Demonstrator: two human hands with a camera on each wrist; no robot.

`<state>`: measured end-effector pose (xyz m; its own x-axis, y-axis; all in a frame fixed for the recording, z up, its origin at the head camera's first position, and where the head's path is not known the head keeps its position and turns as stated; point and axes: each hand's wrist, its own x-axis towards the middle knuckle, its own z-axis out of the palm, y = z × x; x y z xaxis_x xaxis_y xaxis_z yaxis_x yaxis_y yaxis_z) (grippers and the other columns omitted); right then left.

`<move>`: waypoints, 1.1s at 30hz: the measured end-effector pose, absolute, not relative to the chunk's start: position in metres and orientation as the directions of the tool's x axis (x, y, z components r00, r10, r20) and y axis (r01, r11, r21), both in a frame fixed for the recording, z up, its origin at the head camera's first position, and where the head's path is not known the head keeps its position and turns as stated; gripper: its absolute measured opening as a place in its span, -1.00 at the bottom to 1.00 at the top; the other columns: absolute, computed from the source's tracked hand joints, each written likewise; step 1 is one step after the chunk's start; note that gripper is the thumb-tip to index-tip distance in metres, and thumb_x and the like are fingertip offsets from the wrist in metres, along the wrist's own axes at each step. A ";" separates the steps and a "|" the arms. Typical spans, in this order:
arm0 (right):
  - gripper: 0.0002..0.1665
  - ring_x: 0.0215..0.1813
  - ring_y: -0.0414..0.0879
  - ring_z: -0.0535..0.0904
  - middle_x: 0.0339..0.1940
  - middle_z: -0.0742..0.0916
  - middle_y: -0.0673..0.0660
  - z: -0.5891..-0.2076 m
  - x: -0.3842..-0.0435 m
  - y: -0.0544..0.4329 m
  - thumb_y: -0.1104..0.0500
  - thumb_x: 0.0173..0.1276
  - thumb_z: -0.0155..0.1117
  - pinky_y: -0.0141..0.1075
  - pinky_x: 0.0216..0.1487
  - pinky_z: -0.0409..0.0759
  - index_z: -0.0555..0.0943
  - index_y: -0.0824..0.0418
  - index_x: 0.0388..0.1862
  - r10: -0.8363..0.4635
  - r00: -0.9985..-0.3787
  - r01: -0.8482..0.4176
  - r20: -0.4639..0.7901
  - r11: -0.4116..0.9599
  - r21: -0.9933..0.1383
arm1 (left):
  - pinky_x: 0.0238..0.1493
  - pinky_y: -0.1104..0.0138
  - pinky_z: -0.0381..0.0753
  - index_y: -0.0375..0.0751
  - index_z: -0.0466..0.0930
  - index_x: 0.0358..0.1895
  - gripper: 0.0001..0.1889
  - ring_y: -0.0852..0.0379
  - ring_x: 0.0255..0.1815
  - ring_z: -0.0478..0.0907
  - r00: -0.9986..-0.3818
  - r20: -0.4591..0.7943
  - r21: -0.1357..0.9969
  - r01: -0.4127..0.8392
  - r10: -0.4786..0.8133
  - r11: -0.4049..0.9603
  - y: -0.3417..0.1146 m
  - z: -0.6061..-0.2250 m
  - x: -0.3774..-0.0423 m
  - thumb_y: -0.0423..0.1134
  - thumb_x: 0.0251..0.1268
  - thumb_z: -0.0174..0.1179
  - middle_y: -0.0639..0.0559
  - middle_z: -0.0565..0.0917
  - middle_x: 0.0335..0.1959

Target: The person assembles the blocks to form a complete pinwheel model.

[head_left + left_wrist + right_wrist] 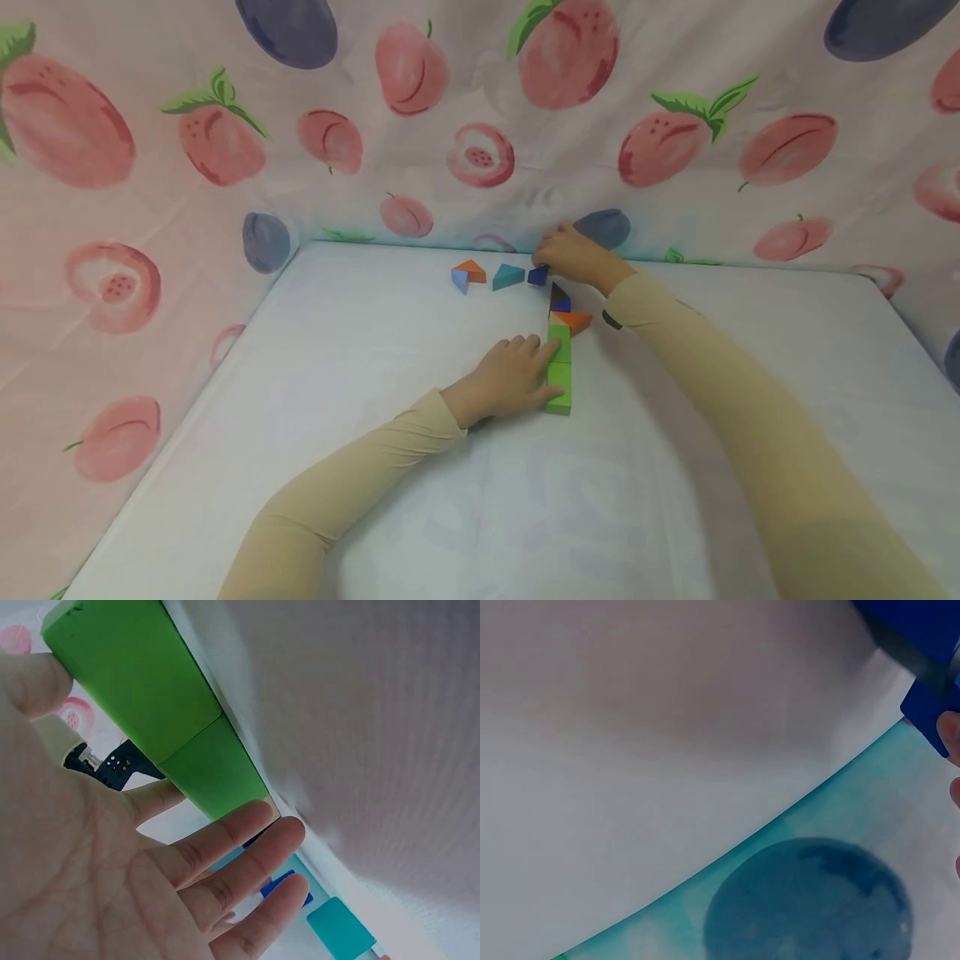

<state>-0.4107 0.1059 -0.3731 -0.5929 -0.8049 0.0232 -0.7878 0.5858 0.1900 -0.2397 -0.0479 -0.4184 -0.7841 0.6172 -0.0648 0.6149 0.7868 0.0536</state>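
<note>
Your left grip (517,379) lays its fingers, uncurled and apart, against two smooth, bright-green oblong blocks (558,392), flat-faced and set end to end, pointing toward the far edge of the white counter (375,358). Your right grip (573,254) is clamped on a deep-blue, angular block (537,276) near that edge, beside a teal wedge (508,277), while a sharp-pointed orange triangle (576,321) sits just beyond the green pair.

A smooth white tabletop (480,517) stretches below a pale pink cloth backdrop (555,158), which rises behind it and along both sides, printed with peaches (412,71), green leaves (678,102) and dark blue plums (266,242). Soft, diffuse light.
</note>
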 end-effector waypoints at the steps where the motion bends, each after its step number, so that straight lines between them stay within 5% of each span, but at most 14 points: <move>1: -0.73 -0.04 0.06 0.57 -0.20 0.77 0.10 -0.373 -0.410 0.104 0.30 0.05 0.43 0.03 0.16 0.38 0.72 0.12 -0.22 -0.811 -0.584 -0.794 0.028 0.579 0.186 | 0.09 0.20 0.48 -0.08 0.14 0.42 -0.24 0.04 0.10 0.46 -0.784 -0.066 0.054 0.615 0.617 0.787 -0.048 -0.419 -0.240 0.32 0.30 -0.12 -0.09 0.46 0.18; 18: -0.74 0.01 0.03 0.50 -0.18 0.76 0.04 -0.376 -0.383 0.088 0.28 0.11 0.39 0.00 0.10 0.24 0.73 0.09 -0.18 -0.835 -0.543 -0.839 -0.088 0.534 0.109 | 0.04 0.20 0.50 -0.09 0.14 0.42 -0.24 0.04 0.05 0.47 -0.781 -0.058 0.044 0.620 0.622 0.783 -0.047 -0.418 -0.241 0.32 0.30 -0.13 -0.08 0.48 0.14; 25: -0.72 0.06 0.03 0.52 -0.17 0.75 0.02 -0.377 -0.373 0.088 0.31 0.16 0.33 0.15 0.31 0.20 0.73 0.07 -0.15 -0.805 -0.572 -0.820 -0.157 0.567 0.082 | 0.07 0.18 0.49 -0.08 0.13 0.43 -0.24 0.03 0.08 0.47 -0.783 -0.056 0.052 0.617 0.619 0.785 -0.047 -0.420 -0.242 0.31 0.30 -0.12 -0.09 0.47 0.15; 33: -0.67 0.07 0.05 0.51 -0.13 0.75 0.05 -0.370 -0.369 0.093 0.36 0.20 0.26 0.09 0.23 0.25 0.70 0.06 -0.09 -0.785 -0.593 -0.801 -0.177 0.599 0.026 | 0.05 0.19 0.49 -0.09 0.15 0.42 -0.24 0.04 0.06 0.47 -0.784 -0.046 0.051 0.617 0.619 0.786 -0.047 -0.421 -0.242 0.31 0.30 -0.11 -0.08 0.48 0.12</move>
<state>-0.3692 0.0933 -0.3697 -0.5932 -0.7854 -0.1767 -0.8005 0.5988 0.0258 -0.2419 -0.0474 -0.4212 -0.7844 0.6185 -0.0464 0.6165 0.7857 0.0507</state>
